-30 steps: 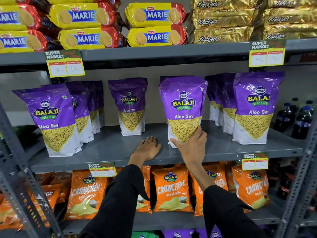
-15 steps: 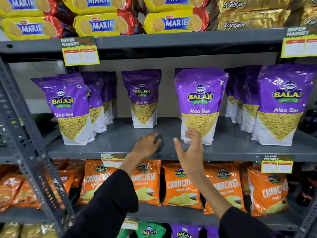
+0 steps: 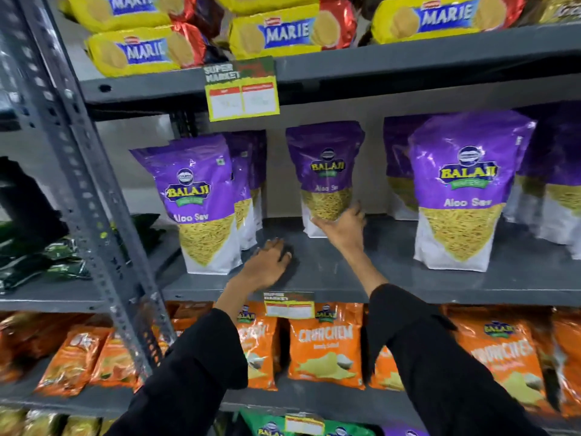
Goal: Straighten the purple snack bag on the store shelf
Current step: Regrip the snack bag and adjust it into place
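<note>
A purple Balaji Aloo Sev bag (image 3: 325, 171) stands upright toward the back of the grey middle shelf (image 3: 393, 278). My right hand (image 3: 342, 229) reaches in and touches its lower front, fingers spread around the white base; a firm grip cannot be made out. My left hand (image 3: 267, 265) lies palm down on the shelf surface in front of it, holding nothing. A second purple bag (image 3: 465, 190) stands nearer the front on the right, and a third (image 3: 198, 202) leans on the left.
More purple bags are lined up behind the left bag and at the far right. Yellow Marie biscuit packs (image 3: 283, 33) fill the shelf above, orange Crunchem bags (image 3: 325, 344) the shelf below. A perforated grey upright (image 3: 85, 190) stands at left. Price tags hang on shelf edges.
My right hand left the front-right purple bag and moved left and deeper to the middle bag at the back. My left hand stays flat on the shelf. The view swung left.
</note>
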